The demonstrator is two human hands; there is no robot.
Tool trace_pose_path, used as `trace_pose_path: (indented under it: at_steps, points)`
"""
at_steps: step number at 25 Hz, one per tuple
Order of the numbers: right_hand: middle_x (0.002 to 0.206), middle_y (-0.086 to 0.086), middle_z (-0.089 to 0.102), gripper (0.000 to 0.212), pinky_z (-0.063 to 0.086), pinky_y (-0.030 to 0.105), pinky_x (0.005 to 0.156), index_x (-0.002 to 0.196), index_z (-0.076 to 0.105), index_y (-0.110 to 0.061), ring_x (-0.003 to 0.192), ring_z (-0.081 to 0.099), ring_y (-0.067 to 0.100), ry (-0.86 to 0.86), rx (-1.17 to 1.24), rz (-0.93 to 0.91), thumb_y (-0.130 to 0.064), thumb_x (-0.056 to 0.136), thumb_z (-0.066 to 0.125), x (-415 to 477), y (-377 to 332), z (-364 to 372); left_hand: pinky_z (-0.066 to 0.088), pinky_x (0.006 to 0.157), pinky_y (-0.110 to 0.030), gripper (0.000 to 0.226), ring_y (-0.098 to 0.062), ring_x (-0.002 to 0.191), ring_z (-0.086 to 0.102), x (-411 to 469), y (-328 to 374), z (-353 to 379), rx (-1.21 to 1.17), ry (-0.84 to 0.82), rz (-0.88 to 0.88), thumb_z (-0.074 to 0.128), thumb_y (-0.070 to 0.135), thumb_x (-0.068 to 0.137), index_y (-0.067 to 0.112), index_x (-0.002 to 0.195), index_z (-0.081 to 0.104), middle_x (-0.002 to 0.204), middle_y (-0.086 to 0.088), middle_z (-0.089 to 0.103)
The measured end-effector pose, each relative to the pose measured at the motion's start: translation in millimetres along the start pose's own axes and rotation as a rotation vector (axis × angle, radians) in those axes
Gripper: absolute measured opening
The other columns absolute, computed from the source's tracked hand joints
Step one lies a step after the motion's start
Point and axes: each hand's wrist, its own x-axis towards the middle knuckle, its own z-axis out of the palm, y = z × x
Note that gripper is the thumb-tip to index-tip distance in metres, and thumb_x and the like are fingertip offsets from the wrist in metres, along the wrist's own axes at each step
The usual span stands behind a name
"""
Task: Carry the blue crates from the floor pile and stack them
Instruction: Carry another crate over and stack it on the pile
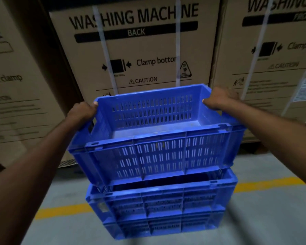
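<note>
I hold an empty blue slotted crate (155,152) by its two short ends. My left hand (81,112) grips the left rim and my right hand (221,100) grips the right rim. The crate hangs tilted, its left side lower, just over a stack of blue crates (159,211) on the floor. Its lower left corner looks to be touching the rim of the stack's top crate; a dark gap shows under its right side. The stack shows two crates, the lower one partly blurred.
Tall cardboard washing machine boxes (141,50) stand close behind the stack, with more boxes at the left (16,85) and right (272,59). A yellow line (60,210) crosses the grey concrete floor (263,218) under the stack.
</note>
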Motion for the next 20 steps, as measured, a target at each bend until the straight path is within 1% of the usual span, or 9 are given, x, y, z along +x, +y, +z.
trace_pose_path:
  at_steps: [1, 3, 4, 6, 8, 10, 13, 16, 20]
  points:
    - [0.125, 0.015, 0.062, 0.045, 0.047, 0.045, 0.094, 0.121, 0.063, -0.016, 0.118, 0.056, 0.035, 0.036, -0.013, -0.087, -0.044, 0.086, 0.065, -16.7, -4.5, -2.3, 0.045, 0.102, -0.050, 0.061, -0.045, 0.124, 0.052, -6.5, 1.7, -1.0, 0.022, 0.028, 0.039, 0.040, 0.054, 0.102, 0.005, 0.131, 0.060, 0.133, -0.029, 0.056]
    - [0.120, 0.009, 0.065, 0.034, 0.047, 0.047, 0.099, 0.110, 0.067, -0.024, 0.114, 0.057, 0.029, 0.040, 0.064, -0.276, -0.049, 0.088, 0.063, -45.5, -10.4, -2.4, 0.045, 0.101, -0.047, 0.053, -0.040, 0.123, 0.054, -39.0, 12.5, -3.9, -0.042, 0.074, 0.162, 0.046, 0.053, 0.100, 0.013, 0.133, 0.061, 0.131, -0.023, 0.058]
    - [0.110, 0.006, 0.069, 0.029, 0.052, 0.046, 0.092, 0.100, 0.069, -0.024, 0.103, 0.062, 0.026, -0.006, 0.154, -0.331, -0.051, 0.089, 0.061, -60.6, -11.6, -2.3, 0.047, 0.095, -0.043, 0.049, -0.036, 0.117, 0.059, -58.2, 16.4, -4.7, -0.117, 0.070, 0.251, 0.047, 0.053, 0.101, 0.015, 0.128, 0.065, 0.125, -0.018, 0.064]
    - [0.083, 0.003, 0.069, 0.038, 0.055, 0.043, 0.074, 0.085, 0.067, -0.022, 0.076, 0.063, 0.021, -0.127, 0.262, -0.436, -0.057, 0.093, 0.055, -91.9, -7.1, 0.2, 0.052, 0.085, -0.041, 0.052, -0.026, 0.097, 0.068, -102.7, 18.9, -2.7, -0.237, -0.031, 0.372, 0.043, 0.064, 0.098, 0.021, 0.104, 0.072, 0.103, -0.005, 0.074]
    - [0.066, 0.003, 0.059, 0.057, 0.043, 0.037, 0.060, 0.085, 0.065, -0.018, 0.060, 0.055, 0.020, -0.188, 0.247, -0.538, -0.067, 0.096, 0.040, -116.9, 1.0, -0.2, 0.056, 0.078, -0.043, 0.063, -0.014, 0.081, 0.069, -133.7, 12.1, 2.8, -0.224, -0.087, 0.458, 0.035, 0.077, 0.093, 0.026, 0.091, 0.071, 0.085, 0.004, 0.074]
    - [0.074, -0.002, 0.065, 0.066, 0.043, 0.034, 0.062, 0.095, 0.069, -0.026, 0.067, 0.059, 0.016, -0.156, 0.187, -0.604, -0.079, 0.092, 0.030, -129.7, 7.5, -3.8, 0.055, 0.069, -0.040, 0.058, -0.006, 0.075, 0.067, -145.0, 6.9, 7.1, -0.110, -0.052, 0.519, 0.033, 0.080, 0.092, 0.035, 0.090, 0.069, 0.081, 0.009, 0.073]
    - [0.101, -0.019, 0.071, 0.061, 0.052, 0.035, 0.077, 0.105, 0.068, -0.040, 0.089, 0.063, 0.005, -0.160, 0.161, -0.658, -0.087, 0.083, 0.035, -131.4, 10.5, -9.1, 0.053, 0.066, -0.033, 0.044, 0.005, 0.079, 0.065, -149.2, 5.7, 4.2, -0.122, -0.054, 0.610, 0.043, 0.081, 0.087, 0.045, 0.093, 0.067, 0.085, 0.024, 0.071]
    - [0.102, -0.017, 0.070, 0.064, 0.043, 0.031, 0.071, 0.117, 0.067, -0.038, 0.085, 0.057, 0.007, -0.168, 0.033, -0.691, -0.085, 0.079, 0.045, -129.3, 12.2, -6.4, 0.050, 0.072, -0.026, 0.043, 0.001, 0.084, 0.066, -147.0, -0.9, 0.8, -0.115, -0.116, 0.657, 0.058, 0.068, 0.085, 0.035, 0.108, 0.071, 0.091, 0.030, 0.066]
    - [0.086, -0.021, 0.061, 0.062, 0.039, 0.027, 0.061, 0.112, 0.068, -0.031, 0.074, 0.053, 0.005, -0.157, 0.067, -0.686, -0.081, 0.079, 0.052, -134.1, 10.1, -8.8, 0.052, 0.078, -0.031, 0.050, -0.016, 0.094, 0.072, -146.7, -5.3, 1.0, -0.129, -0.097, 0.727, 0.061, 0.056, 0.086, 0.018, 0.116, 0.073, 0.105, 0.005, 0.075]
